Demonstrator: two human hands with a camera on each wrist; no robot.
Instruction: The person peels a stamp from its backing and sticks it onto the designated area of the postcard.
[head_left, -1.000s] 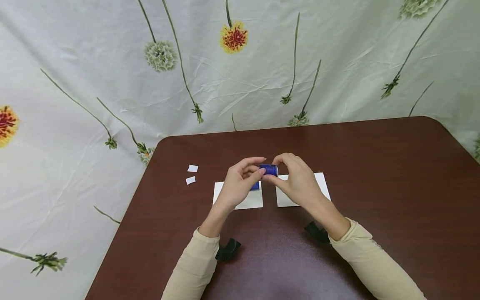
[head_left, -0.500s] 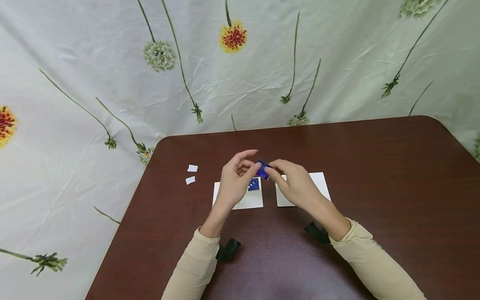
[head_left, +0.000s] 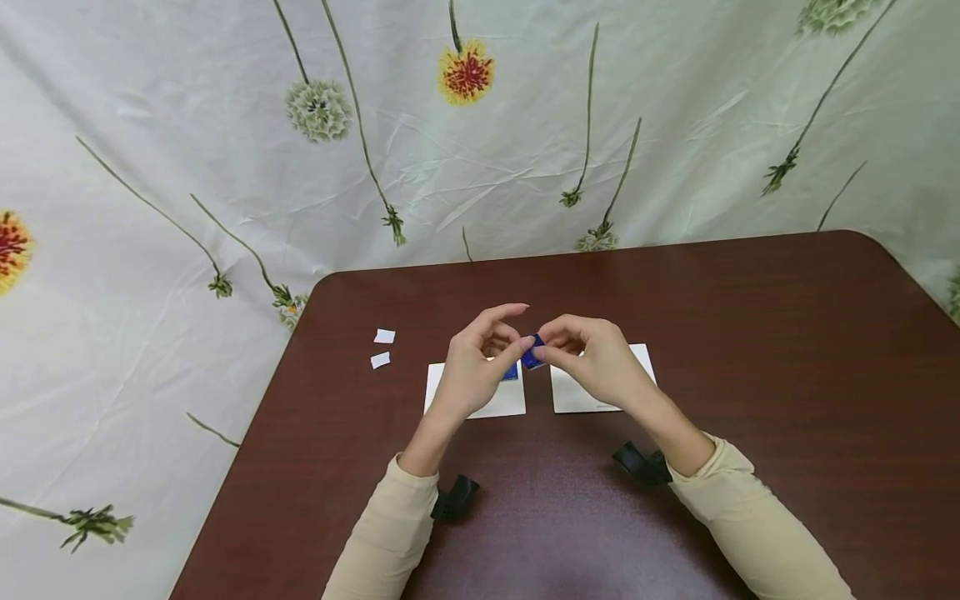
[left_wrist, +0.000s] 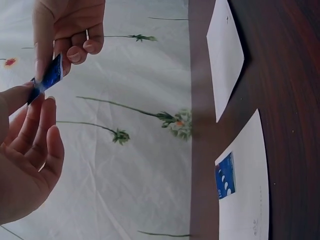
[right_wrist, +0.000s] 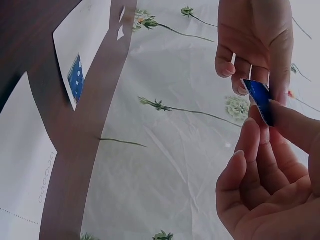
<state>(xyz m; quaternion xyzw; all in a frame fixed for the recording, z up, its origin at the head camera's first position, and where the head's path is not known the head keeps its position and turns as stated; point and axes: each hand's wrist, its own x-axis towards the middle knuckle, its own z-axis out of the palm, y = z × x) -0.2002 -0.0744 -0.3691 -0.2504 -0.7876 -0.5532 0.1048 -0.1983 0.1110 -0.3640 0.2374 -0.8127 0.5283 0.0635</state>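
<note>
Both hands meet above the table, holding one small blue postage stamp (head_left: pixel 532 354) between them. My left hand (head_left: pixel 474 360) pinches one end of it with the thumb against the fingers, and its index finger stretches out above. From the other side, my right hand (head_left: pixel 600 357) pinches the stamp between thumb and fingertips. The left wrist view shows the stamp (left_wrist: pixel 51 75) tilted, with a pale edge. Below the left hand lies a white envelope (head_left: pixel 498 407) bearing another blue stamp (left_wrist: pixel 226 176) with white moon shapes. A second white envelope (head_left: pixel 573 396) lies partly hidden under the right hand.
Two small white paper scraps (head_left: pixel 385 337) (head_left: pixel 380 360) lie left of the envelopes on the dark brown table (head_left: pixel 787 358). A flower-printed white cloth (head_left: pixel 525 158) hangs behind the table. Black straps (head_left: pixel 455 497) (head_left: pixel 642 464) show at the wrists.
The stamp, first level and wide in view, has been turned and tilted between the fingers and is now slightly lower. The right hand has shifted its grip to the stamp's lower right side.
</note>
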